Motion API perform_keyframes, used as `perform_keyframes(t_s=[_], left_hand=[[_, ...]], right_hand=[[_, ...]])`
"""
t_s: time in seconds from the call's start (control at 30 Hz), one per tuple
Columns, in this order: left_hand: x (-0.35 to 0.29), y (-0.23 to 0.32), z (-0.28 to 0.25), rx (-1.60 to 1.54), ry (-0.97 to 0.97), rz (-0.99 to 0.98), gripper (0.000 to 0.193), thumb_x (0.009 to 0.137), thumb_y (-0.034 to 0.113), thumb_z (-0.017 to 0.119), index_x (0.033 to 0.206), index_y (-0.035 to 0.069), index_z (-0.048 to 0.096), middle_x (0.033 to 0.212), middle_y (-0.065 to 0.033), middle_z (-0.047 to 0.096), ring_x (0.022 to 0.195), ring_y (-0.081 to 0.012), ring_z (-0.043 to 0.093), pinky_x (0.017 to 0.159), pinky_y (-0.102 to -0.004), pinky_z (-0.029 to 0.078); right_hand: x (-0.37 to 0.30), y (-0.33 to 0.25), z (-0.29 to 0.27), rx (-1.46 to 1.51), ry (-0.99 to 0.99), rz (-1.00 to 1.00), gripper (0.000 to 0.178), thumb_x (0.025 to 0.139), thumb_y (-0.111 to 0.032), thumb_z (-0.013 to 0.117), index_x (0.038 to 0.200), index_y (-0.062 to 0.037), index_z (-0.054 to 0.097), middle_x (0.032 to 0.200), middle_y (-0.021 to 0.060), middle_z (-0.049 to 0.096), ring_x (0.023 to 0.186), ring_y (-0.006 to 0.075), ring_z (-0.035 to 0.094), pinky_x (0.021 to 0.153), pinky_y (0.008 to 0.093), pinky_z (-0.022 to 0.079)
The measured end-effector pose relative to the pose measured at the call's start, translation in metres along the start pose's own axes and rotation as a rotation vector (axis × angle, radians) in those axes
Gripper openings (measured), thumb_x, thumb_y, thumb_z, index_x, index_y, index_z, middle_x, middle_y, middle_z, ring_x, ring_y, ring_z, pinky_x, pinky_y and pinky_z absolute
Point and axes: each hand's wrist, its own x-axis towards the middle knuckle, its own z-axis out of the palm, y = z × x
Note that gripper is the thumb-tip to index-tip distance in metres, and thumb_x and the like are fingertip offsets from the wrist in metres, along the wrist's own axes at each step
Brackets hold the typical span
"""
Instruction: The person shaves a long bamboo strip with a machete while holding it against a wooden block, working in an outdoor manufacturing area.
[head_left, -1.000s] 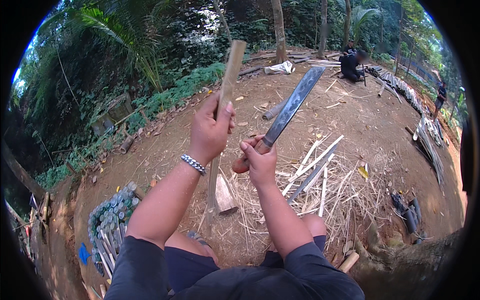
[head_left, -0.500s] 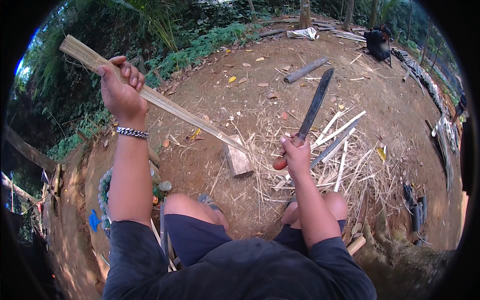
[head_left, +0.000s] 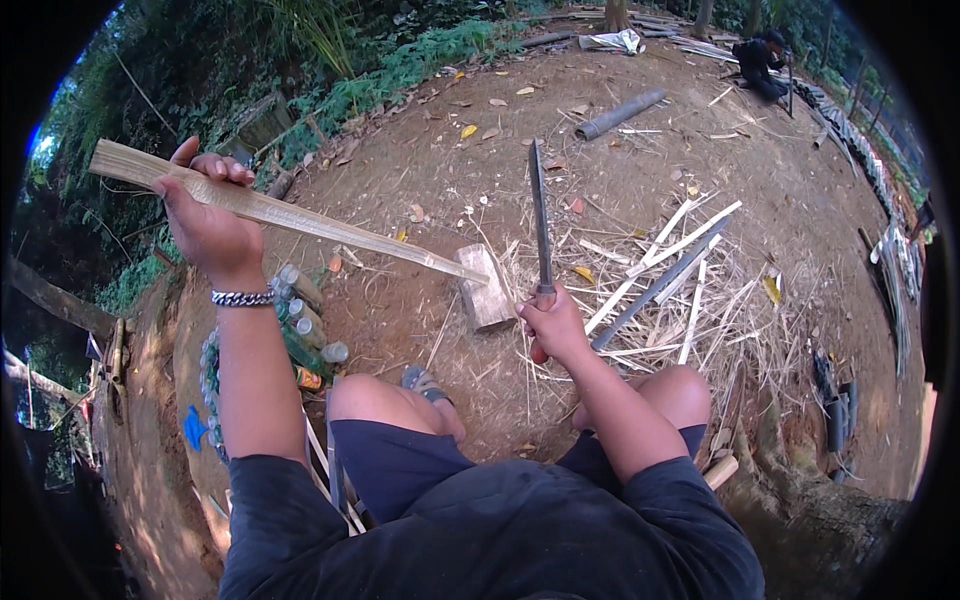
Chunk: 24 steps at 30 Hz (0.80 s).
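My left hand, raised at the left, is closed round the wide upper part of a long pale bamboo strip. That strip slants down to the right, its narrow end resting on or just over a short wooden block on the ground. My right hand grips the reddish handle of a machete. Its dark blade points nearly straight away from me, to the right of the block and apart from the strip. Beside my right hand, split strips and shavings cover the soil.
Several bottles stand near my left knee. A grey tube lies farther off on the dirt. Someone in dark clothes crouches at the far right. Tree roots and dark tubes are at the near right.
My right hand has moved left, turning the machete from a rightward slant to nearly upright beside the block. My left hand has shifted left and slightly down, tilting the bamboo strip flatter.
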Motion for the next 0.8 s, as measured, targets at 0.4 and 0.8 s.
perform_keyframes(t_s=[0.4, 0.8], left_hand=[[-0.023, 0.015, -0.054, -0.033, -0.061, 0.023, 0.055, 0.091, 0.063, 0.044, 0.099, 0.010, 0.055, 0.061, 0.0006, 0.039, 0.056, -0.0122, 0.041, 0.055, -0.0259, 0.036], [-0.034, 0.022, -0.071, -0.017, 0.013, 0.103, 0.048, 0.094, 0.058, 0.045, 0.085, 0.012, 0.053, 0.063, 0.0007, 0.038, 0.059, -0.0110, 0.039, 0.052, -0.0245, 0.035]], right_hand=[[-0.013, 0.060, 0.057, 0.160, -0.444, 0.285, 0.044, 0.091, -0.024, 0.064, 0.120, -0.0027, 0.039, 0.078, 0.0063, 0.057, 0.054, 0.0115, 0.052, 0.049, 0.0261, 0.046], [-0.002, 0.068, 0.115, 0.896, -0.472, 0.736, 0.036, 0.098, -0.046, 0.045, 0.103, -0.0111, 0.051, 0.070, 0.0005, 0.049, 0.051, 0.0098, 0.042, 0.042, 0.0226, 0.036]])
